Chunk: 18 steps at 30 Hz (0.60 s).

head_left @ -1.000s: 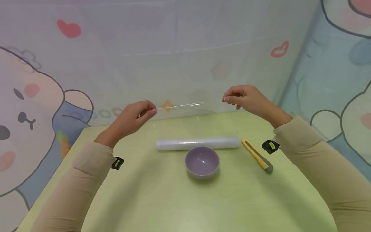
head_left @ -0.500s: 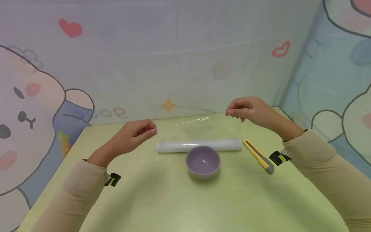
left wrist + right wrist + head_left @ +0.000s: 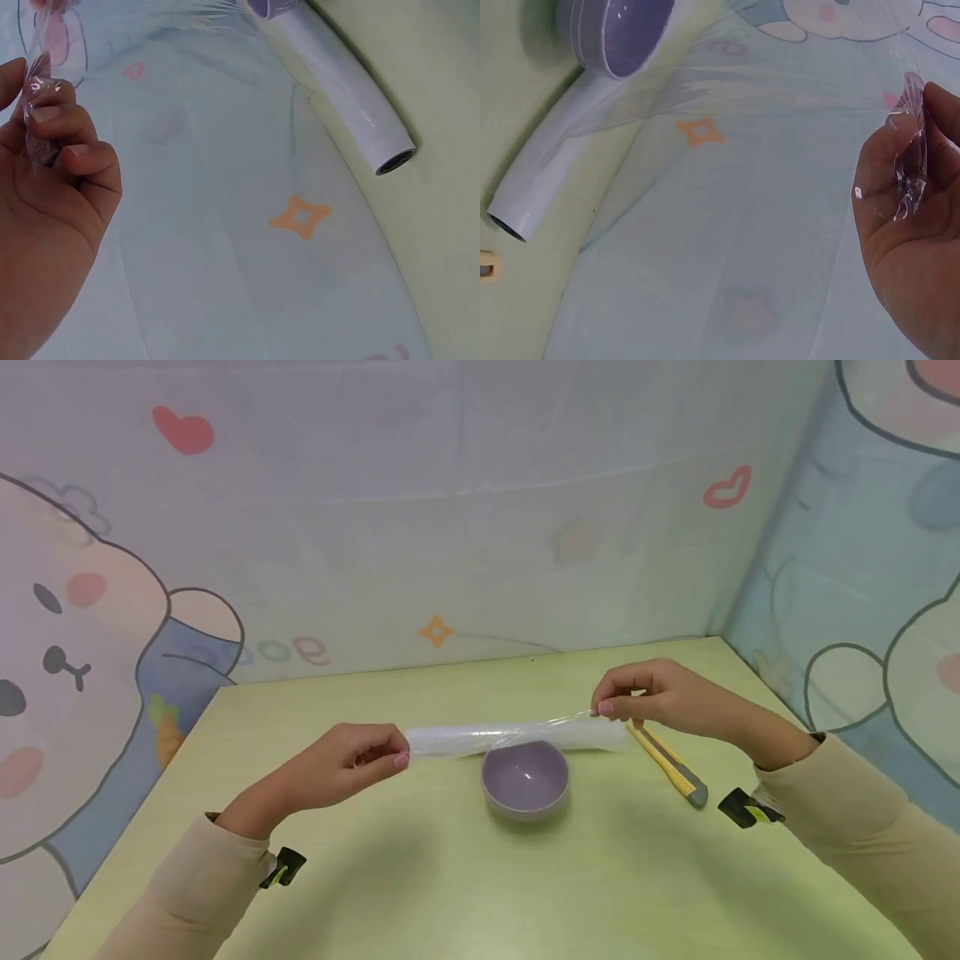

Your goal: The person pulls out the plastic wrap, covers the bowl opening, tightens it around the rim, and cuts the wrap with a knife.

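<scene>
A sheet of clear plastic wrap [image 3: 525, 732] stretches between the two hands, its edge catching the light. My left hand [image 3: 352, 766] pinches one corner between thumb and fingers; bunched film shows in that hand [image 3: 64, 150] in the left wrist view. The other corner is pinched by my right hand [image 3: 660, 697], with crumpled film [image 3: 911, 165] in its grip. Behind the sheet, the white plastic wrap roll [image 3: 450, 741] lies across the table. A purple bowl [image 3: 525, 789] stands upright just in front of the roll, and the film passes close to its far rim.
A yellow utility knife [image 3: 670, 766] with a grey end lies at the right, beside the roll's right end. The pale green table [image 3: 480, 885] meets a hanging printed cloth [image 3: 495, 527] at its back edge, and more printed cloth hangs at both sides.
Both hands have come down and toward the body with the plastic wrap, from above the table's back edge to the level of the roll. Roll, bowl and knife stay in place.
</scene>
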Motion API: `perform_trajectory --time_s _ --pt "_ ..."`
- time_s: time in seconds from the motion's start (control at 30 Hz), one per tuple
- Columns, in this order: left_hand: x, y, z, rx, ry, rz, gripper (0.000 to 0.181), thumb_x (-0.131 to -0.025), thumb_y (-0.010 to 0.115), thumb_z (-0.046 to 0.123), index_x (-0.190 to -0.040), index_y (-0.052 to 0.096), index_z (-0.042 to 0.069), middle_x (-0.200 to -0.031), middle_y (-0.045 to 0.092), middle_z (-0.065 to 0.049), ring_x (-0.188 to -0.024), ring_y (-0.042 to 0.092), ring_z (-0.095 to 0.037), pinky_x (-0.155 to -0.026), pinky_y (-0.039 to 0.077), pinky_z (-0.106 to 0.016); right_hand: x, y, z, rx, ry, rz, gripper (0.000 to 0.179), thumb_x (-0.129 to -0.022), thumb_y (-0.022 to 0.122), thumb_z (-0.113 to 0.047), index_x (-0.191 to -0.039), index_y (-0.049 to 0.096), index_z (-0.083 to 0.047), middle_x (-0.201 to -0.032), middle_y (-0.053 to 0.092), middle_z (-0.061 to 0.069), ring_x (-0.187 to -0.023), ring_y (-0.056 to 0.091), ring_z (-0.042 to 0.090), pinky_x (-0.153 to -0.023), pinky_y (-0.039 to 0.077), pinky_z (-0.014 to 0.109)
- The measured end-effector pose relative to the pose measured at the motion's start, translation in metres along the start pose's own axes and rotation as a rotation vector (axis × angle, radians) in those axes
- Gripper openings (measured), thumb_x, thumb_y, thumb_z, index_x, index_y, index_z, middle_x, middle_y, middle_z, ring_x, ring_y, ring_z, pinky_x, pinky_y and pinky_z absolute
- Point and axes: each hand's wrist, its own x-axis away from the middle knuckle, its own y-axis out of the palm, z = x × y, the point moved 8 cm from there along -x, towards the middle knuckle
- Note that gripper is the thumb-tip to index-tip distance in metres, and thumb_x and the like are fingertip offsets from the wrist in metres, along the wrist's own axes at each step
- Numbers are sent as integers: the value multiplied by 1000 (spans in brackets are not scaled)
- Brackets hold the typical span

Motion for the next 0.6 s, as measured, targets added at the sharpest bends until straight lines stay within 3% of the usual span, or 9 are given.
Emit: perform_trajectory --time_s 0.13,0.27,0.43,0.6 --pt "4 16 -5 42 11 -94 10 -94 52 23 -85 56 23 -65 44 11 -56 35 0 -52 35 -20 8 21 0 -32 7 -140 11 -93 54 -18 -94 62 -11 -81 55 4 -71 51 15 -62 48 27" --pt "8 34 -15 47 -38 -176 12 -95 51 29 -86 57 23 -66 47 12 -57 38 0 -53 35 -18 17 41 2 -55 2 -257 11 -94 51 -19 -94 61 -15 -82 54 2 -72 50 13 -64 47 28" --pt "13 51 -27 83 -117 -239 15 -95 49 33 -88 57 23 -66 53 12 -58 44 0 -55 39 -19 26 59 5 -82 -11 -322 10 -95 51 -20 -97 61 -17 -81 53 2 -72 50 11 -64 48 27" --pt "16 64 -38 107 -172 -274 12 -93 52 35 -91 55 23 -63 58 3 -59 51 -5 -56 40 -20 34 75 12 -136 6 -368 13 -95 50 -20 -102 59 -15 -84 55 7 -74 53 10 -67 49 29"
